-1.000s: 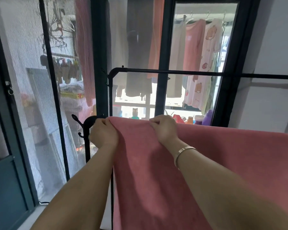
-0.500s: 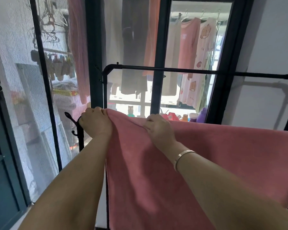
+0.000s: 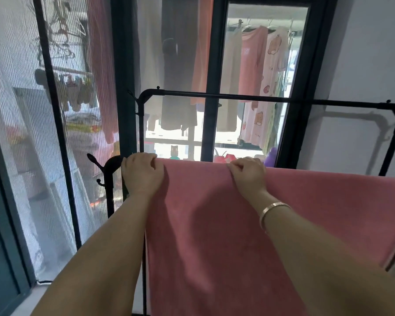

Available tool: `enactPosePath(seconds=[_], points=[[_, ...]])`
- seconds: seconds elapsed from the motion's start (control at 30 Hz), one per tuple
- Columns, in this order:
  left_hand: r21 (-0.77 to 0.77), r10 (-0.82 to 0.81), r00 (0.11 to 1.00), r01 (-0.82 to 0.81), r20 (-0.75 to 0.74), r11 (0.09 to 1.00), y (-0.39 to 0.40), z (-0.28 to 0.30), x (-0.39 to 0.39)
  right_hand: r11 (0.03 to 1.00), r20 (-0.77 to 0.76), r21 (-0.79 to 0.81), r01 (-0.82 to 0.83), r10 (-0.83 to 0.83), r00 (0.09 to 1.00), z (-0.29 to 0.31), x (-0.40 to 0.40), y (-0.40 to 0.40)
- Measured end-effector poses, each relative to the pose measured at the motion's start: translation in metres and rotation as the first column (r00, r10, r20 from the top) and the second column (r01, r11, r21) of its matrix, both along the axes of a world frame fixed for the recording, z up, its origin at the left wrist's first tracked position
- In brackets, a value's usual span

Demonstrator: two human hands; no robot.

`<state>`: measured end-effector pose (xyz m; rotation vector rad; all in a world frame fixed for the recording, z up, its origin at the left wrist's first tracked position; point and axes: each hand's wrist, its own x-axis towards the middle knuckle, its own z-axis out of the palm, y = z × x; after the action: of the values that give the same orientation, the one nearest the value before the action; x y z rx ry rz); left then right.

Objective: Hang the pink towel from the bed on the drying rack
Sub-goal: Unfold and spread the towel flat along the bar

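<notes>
Both hands grip the pink towel (image 3: pixel 226 224) top edge: left hand (image 3: pixel 141 174) at the corner, right hand (image 3: pixel 249 174) mid-rail. Risk: w/ uneven overhang on the drying rack (image 3: pixel 260 99), towel slides off once released.

No words to read

Nothing legible anywhere I look; the pyjama top (image 3: pixel 275 71) at one o'clock carries only cartoon prints.

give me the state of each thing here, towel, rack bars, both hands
pink towel: draped over the near rack bar, hanging flat
far rack bar: bare
left hand: gripping the towel's top left corner
right hand: pinching the towel's top edge
bracelet: on the right wrist
</notes>
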<state>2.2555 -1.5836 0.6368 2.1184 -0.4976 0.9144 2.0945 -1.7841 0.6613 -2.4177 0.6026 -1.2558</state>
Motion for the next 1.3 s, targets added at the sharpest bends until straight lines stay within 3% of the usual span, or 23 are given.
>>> enactPosePath(seconds=[0.1, 0.23, 0.3, 0.37, 0.47, 0.57, 0.67, 0.8, 0.87, 1.0, 1.17, 1.3], points=[[-0.039, -0.073, 0.997, 0.073, 0.005, 0.997, 0.001, -0.006, 0.0, 0.998, -0.022, 0.025, 0.049, -0.049, 0.999, 0.012, 0.001, 0.003], [-0.101, -0.075, 0.996, 0.07, -0.05, 0.992, 0.003, -0.001, 0.002, 0.984, 0.072, -0.134, 0.116, -0.108, 0.992, 0.0, -0.007, 0.015], [-0.047, -0.019, 0.999, 0.017, -0.038, 0.999, 0.001, 0.002, 0.0, 0.94, 0.145, -0.301, 0.158, -0.118, 0.982, -0.019, -0.014, 0.023], [0.029, 0.033, 0.999, -0.032, -0.014, 0.999, 0.0, 0.003, -0.002, 0.89, 0.099, -0.441, 0.119, -0.084, 0.992, -0.031, -0.018, 0.024], [0.154, 0.091, 0.996, -0.093, 0.021, 0.984, -0.004, 0.0, -0.004, 0.859, 0.013, -0.51, 0.034, -0.031, 0.999, -0.034, -0.026, 0.013], [0.197, 0.106, 0.994, -0.099, -0.023, 0.975, -0.012, -0.006, -0.007, 0.863, 0.118, -0.497, 0.092, -0.038, 0.992, -0.024, -0.043, -0.017], [0.243, 0.126, 0.991, -0.111, -0.05, 0.964, -0.028, -0.007, -0.02, 0.915, 0.063, -0.326, 0.236, -0.229, 0.972, -0.012, -0.069, -0.064], [0.337, -0.166, 0.984, 0.136, 0.062, 0.932, -0.066, -0.014, -0.052, 0.926, -0.073, -0.199, 0.32, -0.34, 0.938, -0.012, -0.102, -0.108], [0.269, -0.264, 0.963, 0.24, 0.058, 0.933, -0.084, -0.016, -0.065, 0.941, -0.066, -0.211, 0.264, -0.283, 0.957, -0.009, -0.113, -0.115], [-0.052, -0.365, 0.93, 0.367, 0.04, 0.929, -0.09, -0.007, -0.068, 0.958, -0.02, -0.162, 0.237, -0.244, 0.97, 0.005, -0.117, -0.118], [-0.141, -0.362, 0.93, 0.35, -0.068, 0.926, -0.088, 0.005, -0.059, 0.888, 0.056, -0.339, 0.311, -0.311, 0.949, -0.03, -0.123, -0.098], [0.089, -0.208, 0.977, 0.211, -0.037, 0.973, -0.093, 0.008, -0.06, 0.907, -0.02, -0.391, 0.155, -0.177, 0.984, -0.055, -0.128, -0.102]])
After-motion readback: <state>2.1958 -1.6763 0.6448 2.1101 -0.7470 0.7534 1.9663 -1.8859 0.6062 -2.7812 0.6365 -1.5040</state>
